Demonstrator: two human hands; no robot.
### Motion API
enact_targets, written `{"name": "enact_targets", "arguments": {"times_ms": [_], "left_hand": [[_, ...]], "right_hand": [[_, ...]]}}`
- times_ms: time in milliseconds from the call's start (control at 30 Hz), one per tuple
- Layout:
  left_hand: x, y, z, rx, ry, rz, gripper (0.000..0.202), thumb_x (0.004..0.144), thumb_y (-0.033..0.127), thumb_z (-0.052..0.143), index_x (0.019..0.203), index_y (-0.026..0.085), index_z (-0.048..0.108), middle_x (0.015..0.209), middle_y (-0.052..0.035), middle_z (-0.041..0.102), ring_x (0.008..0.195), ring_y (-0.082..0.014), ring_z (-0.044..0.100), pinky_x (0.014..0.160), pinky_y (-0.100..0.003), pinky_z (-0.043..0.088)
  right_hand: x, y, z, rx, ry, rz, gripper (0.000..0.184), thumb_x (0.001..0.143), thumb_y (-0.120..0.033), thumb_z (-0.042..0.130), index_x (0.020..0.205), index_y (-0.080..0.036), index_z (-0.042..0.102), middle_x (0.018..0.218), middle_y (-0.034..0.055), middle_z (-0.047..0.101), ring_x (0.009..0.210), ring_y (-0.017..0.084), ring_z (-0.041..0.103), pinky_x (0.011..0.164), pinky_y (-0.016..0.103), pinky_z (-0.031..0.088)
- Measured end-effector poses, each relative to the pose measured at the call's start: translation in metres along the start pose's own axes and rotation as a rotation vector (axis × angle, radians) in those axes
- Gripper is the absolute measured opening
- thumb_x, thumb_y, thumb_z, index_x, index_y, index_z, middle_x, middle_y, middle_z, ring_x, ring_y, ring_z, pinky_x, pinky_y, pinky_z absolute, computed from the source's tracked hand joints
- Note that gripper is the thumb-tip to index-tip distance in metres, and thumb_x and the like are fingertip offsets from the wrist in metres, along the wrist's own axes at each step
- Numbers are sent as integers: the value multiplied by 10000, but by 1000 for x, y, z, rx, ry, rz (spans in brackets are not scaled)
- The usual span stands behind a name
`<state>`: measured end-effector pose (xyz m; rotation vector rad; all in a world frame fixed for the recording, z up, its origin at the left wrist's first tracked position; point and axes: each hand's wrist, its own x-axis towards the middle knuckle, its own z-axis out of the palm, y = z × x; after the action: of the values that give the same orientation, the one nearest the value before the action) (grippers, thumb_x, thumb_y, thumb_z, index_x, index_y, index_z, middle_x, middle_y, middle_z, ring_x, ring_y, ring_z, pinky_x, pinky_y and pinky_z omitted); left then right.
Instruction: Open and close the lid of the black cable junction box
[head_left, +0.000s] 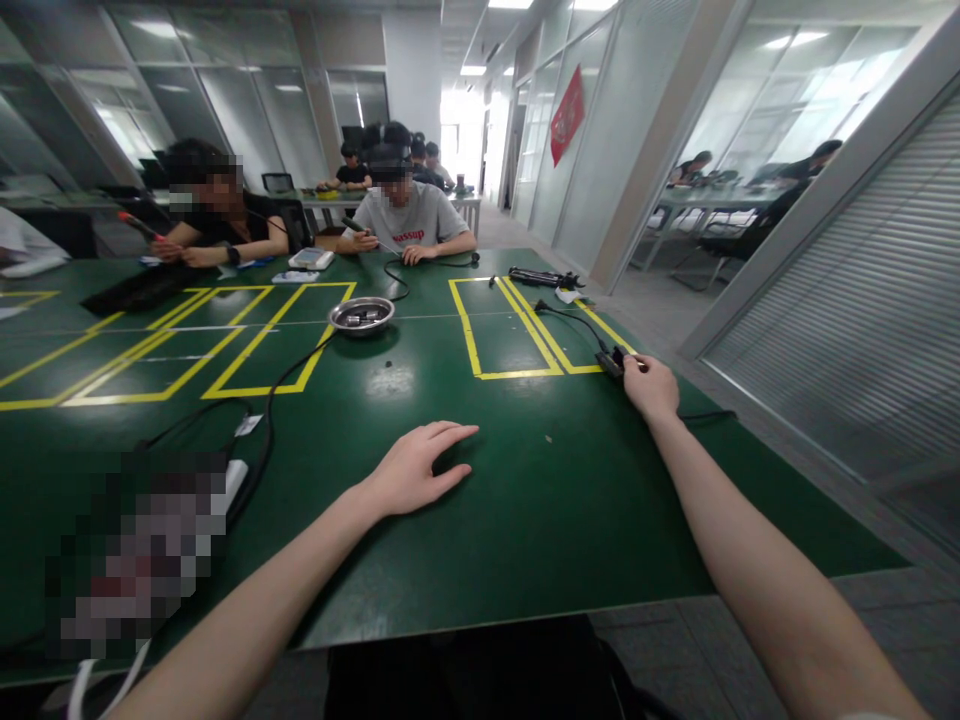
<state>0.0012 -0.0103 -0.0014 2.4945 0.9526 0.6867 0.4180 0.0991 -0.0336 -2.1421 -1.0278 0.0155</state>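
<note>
My left hand (421, 466) rests on the green table with its thumb and fingers apart, holding nothing. Over by the table's right side, my right hand (651, 388) has its fingers closed around the end of a small black corded block (610, 361). From that block a black cord (577, 318) runs away from me to a plug-like end lying inside the yellow tape lines. Another stretch of black cable (709, 414) comes out past my right wrist. My fingertips partly hide the block, so its exact kind is unclear.
A metal bowl (361, 317) with small metal parts stands mid-table. Yellow tape (517, 375) marks rectangles. A folded black tripod-like item (546, 278) lies at the far right. A white power strip (234, 485), partly pixelated, and cables lie left. Co-workers (409, 215) sit opposite.
</note>
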Motion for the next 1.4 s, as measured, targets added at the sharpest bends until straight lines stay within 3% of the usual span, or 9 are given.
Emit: {"name": "enact_targets", "arguments": {"times_ms": [233,433,633,833,1133,1267,1400], "left_hand": [[1,1,0,7,-7,-3,441,964,311,633,1399,265,587,1340,-84,675,1214,-245,646,1052,-433,530],[1,0,1,11,-9,5,405,967,317,630,1367,254,611,1301,-86,691,1189,-243,652,1038,-432,532],[1,1,1,19,-16,5,394,969,314,627,1358,252,616,1308,-83,689,1190,-243,651,1036,-425,533],[2,0,1,25,-22,19,341,971,309,629,1304,234,651,1274,-82,705,1172,-241,658,1028,-420,536],[2,-1,2,22,-14,38,310,980,318,619,1274,231,667,1217,-76,727,1144,-237,662,1008,-415,540],[3,-1,1,27,-17,41,296,977,315,625,1253,220,674,1204,-74,733,1133,-237,665,999,-411,541],[3,-1,1,27,-18,40,283,980,319,624,1243,228,678,1204,-66,735,1133,-233,668,1003,-403,537]], "right_hand": [[-3,-2,-8,-49,14,6,461,955,-350,486,1323,-161,691,1172,191,742,1074,340,695,941,451,524],[-2,0,-10,-3,-31,30,489,930,-286,483,1377,-154,631,935,122,768,755,264,717,912,435,535],[-9,-11,-17,-53,20,-40,546,841,-499,645,1267,-160,680,1148,163,740,1023,326,698,899,435,539],[-12,-22,-25,-155,-158,-26,458,751,-604,714,935,-195,805,984,146,773,963,355,708,786,428,553],[-16,-27,-31,-211,-134,-99,597,696,-712,723,974,-193,821,980,158,778,935,353,712,735,404,550],[-15,-25,-32,-196,-62,-165,544,712,-616,759,1041,-186,806,1056,157,756,941,343,700,706,376,534],[-14,-19,-29,-225,10,-114,459,799,-532,708,1067,-169,795,1064,178,738,926,336,702,694,372,529]]}}
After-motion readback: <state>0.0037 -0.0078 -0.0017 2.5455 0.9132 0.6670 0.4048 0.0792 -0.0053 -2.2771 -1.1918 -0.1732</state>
